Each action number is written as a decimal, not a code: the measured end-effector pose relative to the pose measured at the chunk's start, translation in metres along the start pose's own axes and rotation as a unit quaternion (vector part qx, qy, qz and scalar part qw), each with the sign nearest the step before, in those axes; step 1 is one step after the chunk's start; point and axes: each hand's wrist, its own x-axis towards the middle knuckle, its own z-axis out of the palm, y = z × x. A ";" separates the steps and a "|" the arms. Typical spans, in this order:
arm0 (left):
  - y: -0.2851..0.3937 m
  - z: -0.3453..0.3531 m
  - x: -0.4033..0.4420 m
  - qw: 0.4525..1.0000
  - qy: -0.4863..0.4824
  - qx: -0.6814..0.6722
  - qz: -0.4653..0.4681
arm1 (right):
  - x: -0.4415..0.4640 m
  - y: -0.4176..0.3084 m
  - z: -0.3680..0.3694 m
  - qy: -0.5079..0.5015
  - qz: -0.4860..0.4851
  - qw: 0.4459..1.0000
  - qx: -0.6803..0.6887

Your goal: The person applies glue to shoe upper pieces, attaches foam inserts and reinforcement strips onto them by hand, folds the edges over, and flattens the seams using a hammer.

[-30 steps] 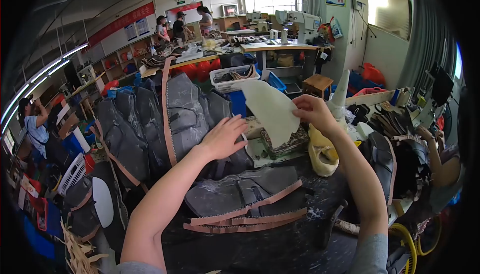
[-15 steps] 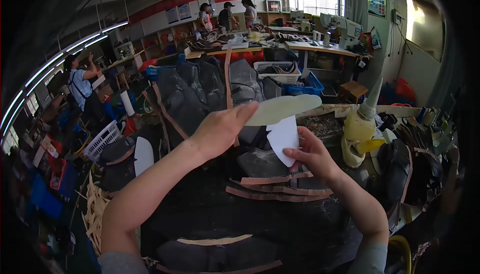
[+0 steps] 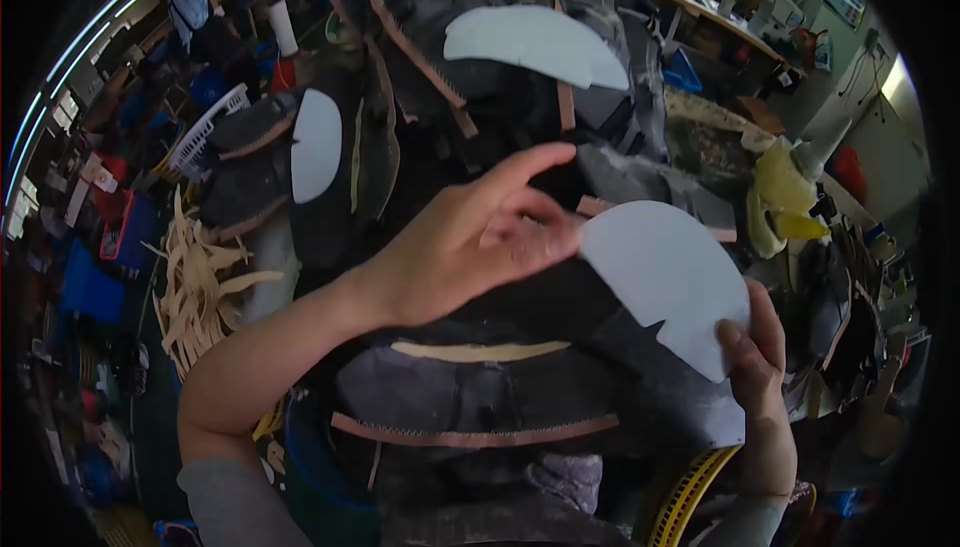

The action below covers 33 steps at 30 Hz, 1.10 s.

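Note:
My right hand (image 3: 755, 347) grips the lower right end of a white, half-moon-shaped flat piece (image 3: 665, 267) with a small notch in its straight edge. My left hand (image 3: 490, 232) is beside that piece's left end, one finger stretched out and the others partly bent; a fingertip meets or nearly meets its edge. Below my hands lies a dark curved panel (image 3: 480, 392) with a pale strip (image 3: 480, 351) along its top and a brown toothed strip (image 3: 475, 434) along its bottom. Farther off, another white curved piece (image 3: 530, 42) rests on dark panels.
On the left are a white half-moon piece (image 3: 316, 147), a heap of tan strips (image 3: 200, 292) and a white basket (image 3: 210, 132). To the right stands a yellowish glue bottle (image 3: 775, 192) with a pointed nozzle. A yellow basket rim (image 3: 690, 497) shows below. A person (image 3: 190, 7) stands far left.
My view has tilted down. The pale rounded piece has left my left hand, and a white piece now lies on the far dark panels. My right hand, with its white piece, is nearer to me.

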 end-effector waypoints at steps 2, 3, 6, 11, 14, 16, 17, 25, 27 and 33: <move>-0.010 0.023 -0.060 0.993 0.003 -0.033 -0.116 | -0.001 0.001 0.024 -0.174 0.073 0.979 -0.072; -0.016 0.031 -0.085 0.992 0.048 0.000 -0.118 | 0.004 0.012 0.038 -0.227 0.024 0.969 -0.090; -0.024 0.037 -0.138 0.973 0.206 -0.027 -0.103 | 0.012 0.039 0.083 -0.229 0.022 0.973 -0.034; -0.044 0.046 -0.178 0.925 0.071 0.371 -0.034 | 0.006 0.065 0.106 -0.276 -0.013 0.949 -0.148; -0.064 0.048 -0.185 0.929 0.083 0.356 -0.048 | 0.001 0.071 0.111 -0.270 -0.036 0.947 -0.171; -0.069 0.048 -0.187 0.936 0.097 0.336 -0.045 | 0.003 0.063 0.112 -0.285 -0.003 0.943 -0.171; -0.069 0.049 -0.186 0.937 0.096 0.331 -0.047 | 0.003 0.061 0.112 -0.286 -0.002 0.943 -0.170; -0.069 0.044 -0.190 0.876 -0.001 0.483 -0.015 | 0.005 0.060 0.116 -0.305 0.010 0.931 -0.200; -0.057 0.046 -0.187 0.837 -0.017 0.546 -0.007 | 0.005 0.056 0.117 -0.303 0.005 0.930 -0.205; -0.082 0.085 -0.154 0.949 0.159 0.268 0.041 | -0.011 0.058 0.110 -0.289 -0.023 0.950 -0.115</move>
